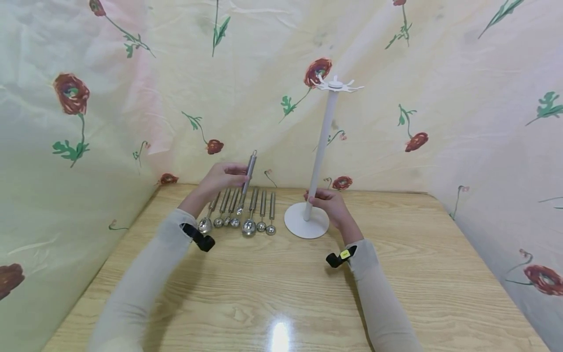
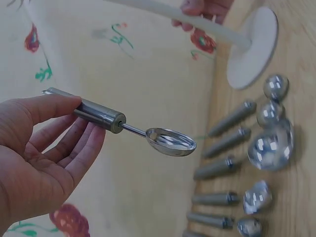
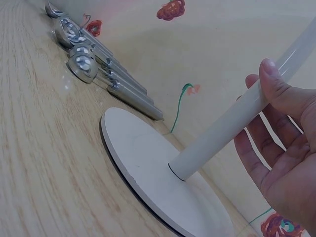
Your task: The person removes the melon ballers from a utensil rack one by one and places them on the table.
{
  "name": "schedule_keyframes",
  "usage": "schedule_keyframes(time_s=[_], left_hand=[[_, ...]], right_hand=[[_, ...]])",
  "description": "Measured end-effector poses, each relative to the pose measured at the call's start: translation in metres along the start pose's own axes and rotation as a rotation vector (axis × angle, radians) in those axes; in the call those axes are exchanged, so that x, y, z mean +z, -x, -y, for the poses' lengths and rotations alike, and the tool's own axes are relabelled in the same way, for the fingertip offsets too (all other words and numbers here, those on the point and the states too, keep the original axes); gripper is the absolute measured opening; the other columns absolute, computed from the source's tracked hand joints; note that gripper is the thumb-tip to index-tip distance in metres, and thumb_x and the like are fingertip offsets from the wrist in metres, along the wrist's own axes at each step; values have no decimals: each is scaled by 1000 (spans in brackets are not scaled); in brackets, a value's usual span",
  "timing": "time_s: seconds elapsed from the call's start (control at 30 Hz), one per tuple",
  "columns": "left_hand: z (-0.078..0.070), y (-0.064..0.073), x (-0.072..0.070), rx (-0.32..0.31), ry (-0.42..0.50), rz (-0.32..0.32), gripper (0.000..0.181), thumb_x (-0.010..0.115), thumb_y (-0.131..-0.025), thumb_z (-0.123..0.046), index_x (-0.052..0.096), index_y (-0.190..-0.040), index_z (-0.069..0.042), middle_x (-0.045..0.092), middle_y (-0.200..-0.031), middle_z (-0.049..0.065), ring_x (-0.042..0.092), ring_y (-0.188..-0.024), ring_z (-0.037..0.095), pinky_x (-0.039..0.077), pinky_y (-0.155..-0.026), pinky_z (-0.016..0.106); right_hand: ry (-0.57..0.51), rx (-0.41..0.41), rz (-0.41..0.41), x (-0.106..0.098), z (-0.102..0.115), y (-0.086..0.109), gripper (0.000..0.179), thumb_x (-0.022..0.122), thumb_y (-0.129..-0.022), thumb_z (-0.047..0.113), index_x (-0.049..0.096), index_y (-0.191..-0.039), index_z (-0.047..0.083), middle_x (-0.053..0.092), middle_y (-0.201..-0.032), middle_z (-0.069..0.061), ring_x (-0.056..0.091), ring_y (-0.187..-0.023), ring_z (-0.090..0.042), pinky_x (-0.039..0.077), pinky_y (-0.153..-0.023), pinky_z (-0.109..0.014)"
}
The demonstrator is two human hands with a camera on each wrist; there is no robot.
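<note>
My left hand (image 1: 223, 178) pinches a small metal scoop (image 1: 250, 168) by its thick handle, above the row of utensils. In the left wrist view the scoop's shallow oval bowl (image 2: 171, 142) points away from the fingers, on a thin neck. With the thumb and fingers of my right hand (image 1: 333, 207) I hold the lower pole (image 3: 219, 133) of a white stand. The stand's round base (image 1: 306, 230) rests on the table, and a ring of hooks (image 1: 335, 85) tops the pole; nothing hangs there.
Several metal scoops (image 1: 249, 227) of different bowl sizes lie side by side left of the stand, handles toward the back. The wooden table (image 1: 264, 283) ends at a flower-printed cloth (image 1: 246, 98) behind and at both sides.
</note>
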State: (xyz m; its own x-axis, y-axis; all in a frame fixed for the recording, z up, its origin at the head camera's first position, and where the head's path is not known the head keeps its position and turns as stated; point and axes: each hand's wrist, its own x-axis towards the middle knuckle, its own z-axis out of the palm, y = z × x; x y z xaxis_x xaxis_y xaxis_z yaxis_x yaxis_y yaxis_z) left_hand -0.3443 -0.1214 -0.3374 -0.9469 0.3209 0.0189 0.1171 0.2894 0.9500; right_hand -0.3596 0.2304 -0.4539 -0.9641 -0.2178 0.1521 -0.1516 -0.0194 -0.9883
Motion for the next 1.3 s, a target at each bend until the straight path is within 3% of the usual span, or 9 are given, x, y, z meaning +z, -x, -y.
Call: schedule_keyframes(time_s=[0.33, 0.63, 0.87, 1.03, 1.13, 1.3], left_hand=[[27, 13, -44, -57, -94, -38, 46, 67, -99, -15, 57, -141, 2, 62, -136, 26, 64, -122, 36, 49, -112, 51], [50, 19, -79, -120, -152, -26, 50, 62, -102, -15, 49, -145, 5, 56, -141, 31, 59, -127, 43, 48, -113, 49], [73, 19, -92, -187, -144, -58, 48, 58, -104, -13, 46, -146, 8, 54, -142, 32, 62, -123, 35, 49, -113, 48], [91, 17, -99, -240, -107, -61, 51, 55, -106, -13, 41, -151, 6, 47, -149, 32, 53, -135, 39, 41, -119, 49], [97, 17, -100, -250, -109, -48, 52, 54, -106, -12, 39, -152, 6, 45, -152, 32, 48, -138, 43, 39, -121, 49], [103, 19, -100, -242, -136, -55, 52, 57, -105, -13, 42, -149, 10, 48, -148, 33, 56, -131, 41, 43, -118, 50]], right_hand=[[15, 9, -11, -1, -1, 1, 42, 68, -96, 2, 55, -131, -18, 78, -97, 12, 72, -100, -6, 59, -91, -22], [-1, 13, -13, -1, 0, 0, 38, 68, -96, 2, 59, -129, -15, 78, -97, 10, 72, -101, -8, 59, -91, -24], [-46, 25, -10, -2, -3, 0, 31, 67, -96, 1, 65, -124, -11, 78, -97, 8, 72, -100, -9, 60, -91, -24], [-69, 40, 2, -3, -3, -1, 27, 65, -98, 1, 67, -123, -8, 78, -97, 8, 72, -101, -8, 59, -91, -24], [-68, 44, 1, -3, -3, 0, 32, 65, -98, 1, 63, -127, -11, 78, -97, 8, 72, -101, -8, 59, -91, -24], [-61, 44, -9, -2, -2, 0, 36, 67, -97, 2, 60, -129, -14, 78, -97, 8, 72, -102, -9, 60, -90, -24]])
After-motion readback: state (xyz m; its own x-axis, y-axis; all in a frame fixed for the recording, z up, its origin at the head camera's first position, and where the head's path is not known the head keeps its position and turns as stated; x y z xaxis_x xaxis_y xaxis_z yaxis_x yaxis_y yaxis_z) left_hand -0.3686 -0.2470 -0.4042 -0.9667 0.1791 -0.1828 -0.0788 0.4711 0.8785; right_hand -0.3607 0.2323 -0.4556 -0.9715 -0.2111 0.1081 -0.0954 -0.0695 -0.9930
